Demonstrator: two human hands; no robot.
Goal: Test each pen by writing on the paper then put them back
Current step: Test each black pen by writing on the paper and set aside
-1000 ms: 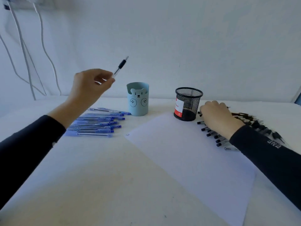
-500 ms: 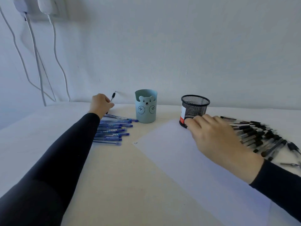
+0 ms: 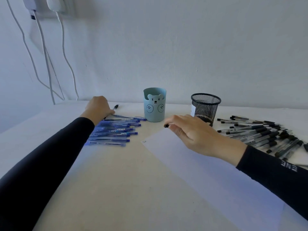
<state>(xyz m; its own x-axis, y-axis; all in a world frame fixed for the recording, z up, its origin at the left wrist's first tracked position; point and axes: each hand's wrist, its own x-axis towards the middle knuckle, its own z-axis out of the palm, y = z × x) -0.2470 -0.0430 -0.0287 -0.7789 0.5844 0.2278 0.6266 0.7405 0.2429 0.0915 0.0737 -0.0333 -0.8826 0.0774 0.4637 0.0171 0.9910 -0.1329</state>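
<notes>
Head view: on the white desk (image 3: 116, 189) the left hand (image 3: 98, 107) lies curled at the far end of the row of blue plastic pens (image 3: 113, 130), near the desk's back edge. Its fingers are closed round a clear pen with a black grip (image 3: 116, 106), whose tip pokes out toward the pale blue bear-faced plastic cup (image 3: 155, 105). The right hand (image 3: 191, 132) hovers over the far corner of the white sheet of paper (image 3: 208, 172), fingers bent and pinching a black-ended pen (image 3: 166, 125), most of it hidden under the hand. Just behind that hand stands the black wire-mesh cup (image 3: 205, 107), and a heap of black-capped pens (image 3: 260, 132) sprawls toward the desk's right edge. White cables (image 3: 45, 55) hang down the wall from plugs (image 3: 53, 4) at top left. Half a second ago the left hand's pen was tilted upward; now it lies low. The right hand was flatter then, further right by the mesh cup, with no pen showing.
</notes>
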